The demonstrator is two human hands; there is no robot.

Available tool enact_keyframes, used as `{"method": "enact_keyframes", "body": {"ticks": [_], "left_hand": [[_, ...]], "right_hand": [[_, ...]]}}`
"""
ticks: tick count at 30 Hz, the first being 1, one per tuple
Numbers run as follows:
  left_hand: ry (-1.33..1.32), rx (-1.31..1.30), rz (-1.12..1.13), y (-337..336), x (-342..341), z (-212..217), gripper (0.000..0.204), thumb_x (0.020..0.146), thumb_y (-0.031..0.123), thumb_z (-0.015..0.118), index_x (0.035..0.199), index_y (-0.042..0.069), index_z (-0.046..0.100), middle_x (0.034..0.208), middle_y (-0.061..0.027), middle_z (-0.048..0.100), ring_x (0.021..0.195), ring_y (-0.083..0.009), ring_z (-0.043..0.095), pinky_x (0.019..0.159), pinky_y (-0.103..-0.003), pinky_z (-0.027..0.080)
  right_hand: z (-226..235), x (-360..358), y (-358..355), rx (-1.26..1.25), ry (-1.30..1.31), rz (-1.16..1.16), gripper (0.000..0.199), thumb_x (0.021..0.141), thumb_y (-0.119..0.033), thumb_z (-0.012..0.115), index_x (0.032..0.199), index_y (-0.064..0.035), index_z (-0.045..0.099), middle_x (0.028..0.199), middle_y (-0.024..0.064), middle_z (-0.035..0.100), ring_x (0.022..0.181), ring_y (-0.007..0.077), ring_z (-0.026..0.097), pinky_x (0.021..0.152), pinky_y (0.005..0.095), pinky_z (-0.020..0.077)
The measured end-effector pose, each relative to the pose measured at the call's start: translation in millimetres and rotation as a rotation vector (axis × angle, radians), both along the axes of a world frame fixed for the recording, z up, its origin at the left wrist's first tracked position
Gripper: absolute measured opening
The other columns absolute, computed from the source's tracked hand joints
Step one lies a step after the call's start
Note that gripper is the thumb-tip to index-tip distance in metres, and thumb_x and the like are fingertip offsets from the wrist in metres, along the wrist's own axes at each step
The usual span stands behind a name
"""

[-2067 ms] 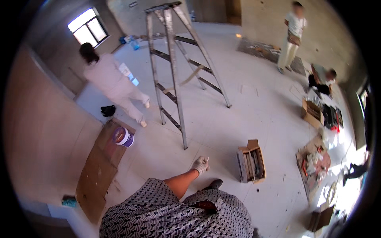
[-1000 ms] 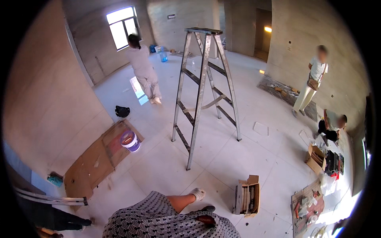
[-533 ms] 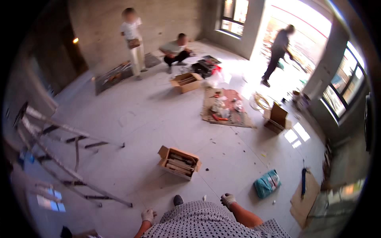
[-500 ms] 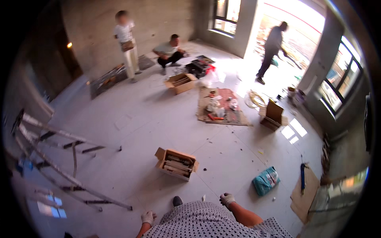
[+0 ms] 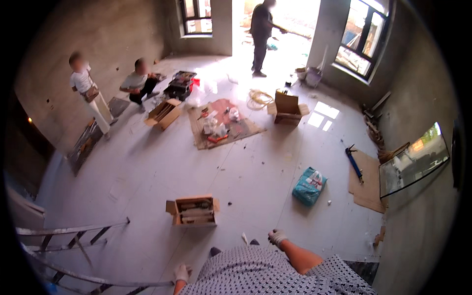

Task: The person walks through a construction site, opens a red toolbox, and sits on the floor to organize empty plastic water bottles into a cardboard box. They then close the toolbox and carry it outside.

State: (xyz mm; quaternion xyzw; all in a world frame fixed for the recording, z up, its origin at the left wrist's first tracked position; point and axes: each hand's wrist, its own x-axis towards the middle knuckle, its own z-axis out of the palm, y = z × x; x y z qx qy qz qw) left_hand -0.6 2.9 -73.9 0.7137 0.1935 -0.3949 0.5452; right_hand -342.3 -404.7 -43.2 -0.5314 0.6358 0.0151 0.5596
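My left hand (image 5: 182,273), in a pale work glove, hangs low beside my patterned shirt, near the foot of a metal ladder (image 5: 93,229). Its fingers are loosely bent and nothing shows in them. My right hand (image 5: 278,237), also gloved, is held out past my hip with slack, slightly curled fingers and no thing visible in it. A small white piece (image 5: 245,239) lies on the floor between the hands, by my shoes. Ahead of my left hand stands an open cardboard box (image 5: 195,223) with long pieces packed inside. A teal bag (image 5: 309,187) lies ahead of my right hand.
Cardboard boxes (image 5: 163,115) (image 5: 287,118) flank a mat (image 5: 246,129) with tools and plastic bags. A caulking gun (image 5: 354,164) lies on cardboard (image 5: 368,189), near a leaning glass pane (image 5: 415,162). One person stands, another squats by a toolbox (image 5: 181,84); a third is at the doorway.
My view has swung right and forward: the near box and teal bag sit closer, and the ladder has slid toward the lower left. Both hands still hang at my sides.
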Motion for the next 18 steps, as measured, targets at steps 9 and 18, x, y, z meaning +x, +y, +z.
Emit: {"method": "enact_keyframes", "body": {"ticks": [9, 18], "left_hand": [[-0.101, 0.099, -0.083, -63.1, -18.5, 47.7, 0.024, 0.096, 0.021, 0.054, 0.114, 0.006, 0.06, 0.084, -0.0139, 0.071, 0.057, -0.0189, 0.065, 0.047, -0.03, 0.048], [-0.107, 0.156, -0.136, -85.4, -44.9, 43.1, 0.024, 0.096, 0.022, 0.05, 0.113, 0.008, 0.059, 0.084, -0.0115, 0.07, 0.057, -0.0173, 0.064, 0.047, -0.031, 0.046]], "right_hand": [[-5.0, -63.1, 5.6, 0.085, -0.037, -0.251, 0.016, 0.091, -0.02, 0.052, 0.098, -0.006, 0.057, 0.073, 0.0111, 0.063, 0.054, 0.0205, 0.057, 0.044, 0.0335, 0.0442], [-12.8, -95.3, -13.1, 0.082, -0.076, -0.252, 0.017, 0.089, -0.019, 0.052, 0.09, -0.0032, 0.057, 0.069, 0.0111, 0.062, 0.053, 0.0197, 0.058, 0.044, 0.033, 0.0447]]}}
